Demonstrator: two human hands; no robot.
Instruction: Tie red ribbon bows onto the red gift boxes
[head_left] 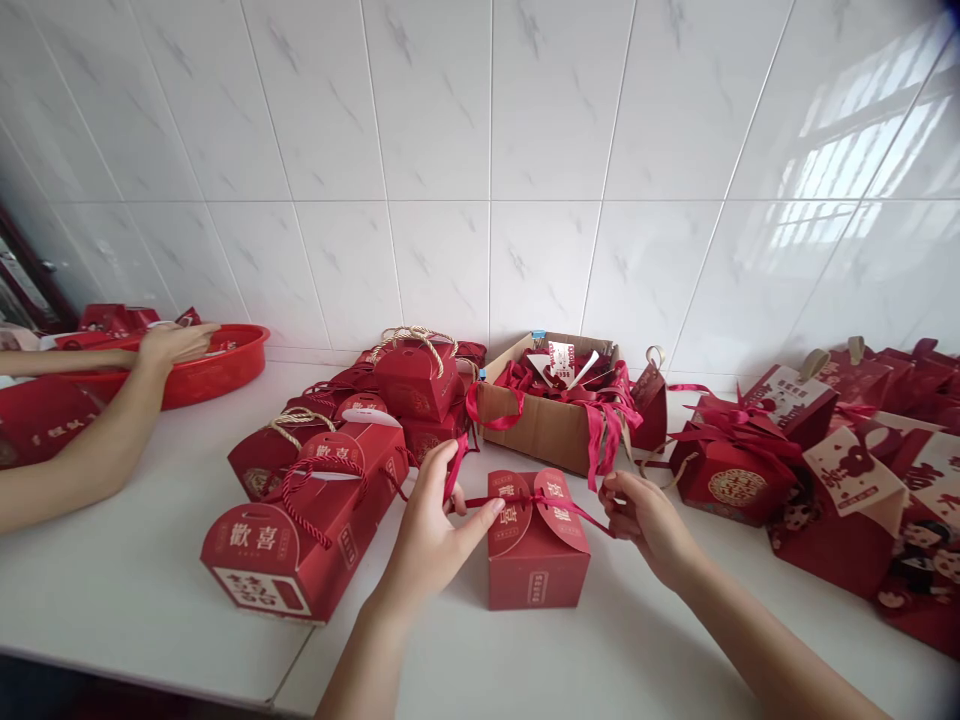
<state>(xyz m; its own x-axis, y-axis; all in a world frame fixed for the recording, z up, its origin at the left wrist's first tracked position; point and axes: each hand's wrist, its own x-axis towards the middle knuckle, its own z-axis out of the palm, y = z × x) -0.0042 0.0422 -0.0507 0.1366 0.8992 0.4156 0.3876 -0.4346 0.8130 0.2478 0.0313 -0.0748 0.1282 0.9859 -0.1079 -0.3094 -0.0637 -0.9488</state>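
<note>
A small red gift box (537,580) with pale characters stands upright on the white table in front of me. A dark pink ribbon (576,509) crosses its top and is drawn out to both sides. My left hand (435,520) is closed on the ribbon's left end, thumb stretched toward the box, with more ribbon rising along the fingers. To the right of the box, my right hand (643,520) pinches the ribbon's other end with curled fingers. Neither hand appears to touch the box itself.
Behind the box, a cardboard carton (536,425) holds ribbons and cards. Red boxes with cord handles (300,540) stand at left, and more decorated boxes (735,485) crowd the right. Farther left, another person's arms (135,410) reach over a red basin (225,380). A tiled wall (435,260) rises behind.
</note>
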